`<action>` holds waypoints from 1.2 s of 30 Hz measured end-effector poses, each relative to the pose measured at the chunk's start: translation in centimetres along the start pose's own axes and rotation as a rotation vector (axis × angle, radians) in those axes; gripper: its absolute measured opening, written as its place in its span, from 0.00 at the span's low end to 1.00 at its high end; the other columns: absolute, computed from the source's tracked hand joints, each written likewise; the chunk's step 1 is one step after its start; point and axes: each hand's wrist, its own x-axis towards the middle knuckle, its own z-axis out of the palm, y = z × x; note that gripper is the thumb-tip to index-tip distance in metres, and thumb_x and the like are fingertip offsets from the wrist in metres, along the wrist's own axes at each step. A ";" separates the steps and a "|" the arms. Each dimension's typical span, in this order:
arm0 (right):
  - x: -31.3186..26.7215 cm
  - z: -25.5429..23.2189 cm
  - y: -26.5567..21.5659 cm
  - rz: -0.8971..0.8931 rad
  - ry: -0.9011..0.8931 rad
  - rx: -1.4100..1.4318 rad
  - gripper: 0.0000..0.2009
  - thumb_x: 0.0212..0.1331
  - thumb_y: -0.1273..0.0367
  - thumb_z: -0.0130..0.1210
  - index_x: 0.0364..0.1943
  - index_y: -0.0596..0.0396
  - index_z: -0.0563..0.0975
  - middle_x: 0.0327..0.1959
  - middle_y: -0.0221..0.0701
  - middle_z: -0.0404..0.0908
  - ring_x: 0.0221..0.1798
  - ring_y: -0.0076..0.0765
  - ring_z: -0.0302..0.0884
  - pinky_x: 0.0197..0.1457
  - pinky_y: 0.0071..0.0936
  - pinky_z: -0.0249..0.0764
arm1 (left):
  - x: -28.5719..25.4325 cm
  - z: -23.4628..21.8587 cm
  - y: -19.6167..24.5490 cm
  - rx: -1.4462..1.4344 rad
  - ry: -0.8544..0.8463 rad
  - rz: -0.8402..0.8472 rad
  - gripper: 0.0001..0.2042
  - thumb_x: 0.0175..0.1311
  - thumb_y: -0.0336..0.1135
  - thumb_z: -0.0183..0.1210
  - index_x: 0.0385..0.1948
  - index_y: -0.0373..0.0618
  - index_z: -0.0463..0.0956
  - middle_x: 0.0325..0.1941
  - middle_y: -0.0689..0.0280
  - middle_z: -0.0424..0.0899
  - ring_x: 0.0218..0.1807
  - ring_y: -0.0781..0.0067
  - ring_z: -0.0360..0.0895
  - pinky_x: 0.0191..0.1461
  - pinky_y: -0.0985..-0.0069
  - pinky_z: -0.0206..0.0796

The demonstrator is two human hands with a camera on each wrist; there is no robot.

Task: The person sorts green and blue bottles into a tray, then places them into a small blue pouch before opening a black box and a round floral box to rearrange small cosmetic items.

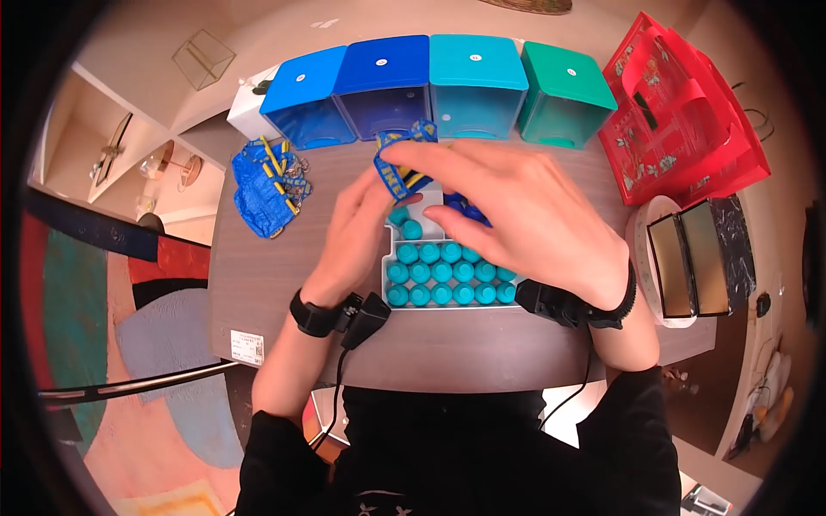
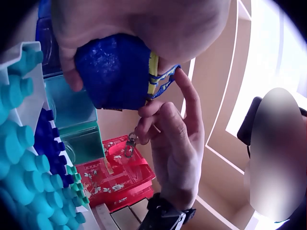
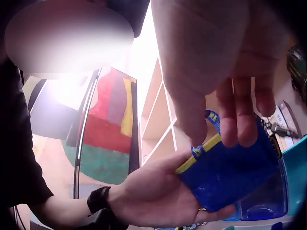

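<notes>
Small blue bag (image 2: 115,72), one, yellow-trimmed: held aloft over the tray (image 1: 447,308), between the near and far edges of the tabletop (image 1: 288,318). Left grip: bag body held by the left hand (image 1: 348,228). Right grip: strap (image 2: 165,84) pinched by the right hand (image 1: 546,219). Handling: body best steadied from below, strap eased lightly, untwisted; metal clasp (image 2: 129,146) (a likely snag) best kept clear of the mouth.
</notes>
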 end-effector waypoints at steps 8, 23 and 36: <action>-0.3 -1.2 0.5 0.126 -0.024 0.042 0.22 0.53 0.74 0.66 0.55 0.51 0.77 0.31 0.35 0.81 0.31 0.44 0.79 0.33 0.36 0.74 | -0.8 0.7 -0.6 -0.105 0.071 -0.035 0.20 0.78 0.37 0.44 0.58 0.27 0.73 0.65 0.58 0.71 0.65 0.69 0.71 0.68 0.71 0.62; -1.1 1.0 0.8 0.200 -0.271 -0.113 0.13 0.62 0.59 0.60 0.39 0.54 0.80 0.32 0.39 0.82 0.34 0.50 0.80 0.34 0.42 0.74 | -1.9 0.9 -1.5 -0.174 0.051 -0.064 0.21 0.76 0.33 0.48 0.65 0.29 0.66 0.69 0.57 0.68 0.69 0.66 0.68 0.72 0.70 0.58; -1.4 1.9 -0.3 0.008 -0.171 -0.011 0.09 0.52 0.69 0.64 0.31 0.59 0.78 0.31 0.39 0.76 0.37 0.48 0.79 0.39 0.42 0.76 | -1.6 0.7 -1.3 -0.052 -0.051 0.200 0.46 0.68 0.45 0.60 0.78 0.48 0.34 0.73 0.46 0.63 0.64 0.65 0.72 0.65 0.70 0.66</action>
